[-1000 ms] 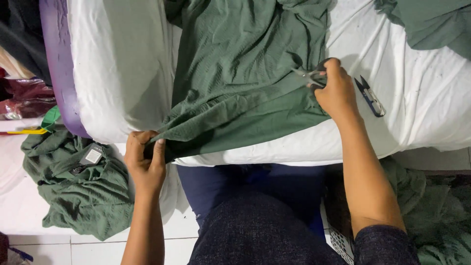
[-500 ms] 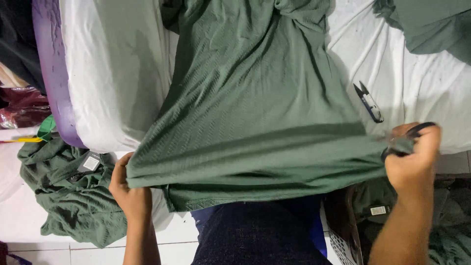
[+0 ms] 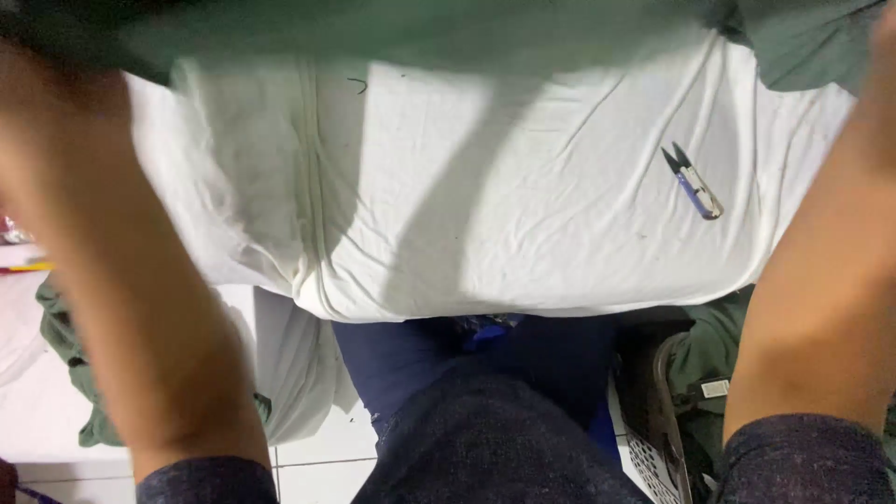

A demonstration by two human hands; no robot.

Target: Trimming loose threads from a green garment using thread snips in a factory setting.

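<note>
A green garment [image 3: 420, 33] is lifted and stretched across the top of the view, blurred by motion. Both my arms are raised to it. My left hand [image 3: 33, 56] vanishes into the fabric at the top left, and my right hand [image 3: 882, 28] meets it at the top right edge. The fingers of both are hidden, though the cloth hangs taut between them. Below it lies the white-covered table [image 3: 485, 215], now bare, with small thread snips [image 3: 693, 182] lying on its right side, apart from both hands.
Another green garment [image 3: 803, 51] lies at the table's far right corner. More green clothes [image 3: 65, 373] are heaped on the tiled floor at the left. A dark basket [image 3: 653, 429] holding green fabric stands by my right knee.
The garment went from lying on the table, to being pulled out wide by its hem, to being raised overhead. My right hand left the snips' side, and the table surface is now uncovered.
</note>
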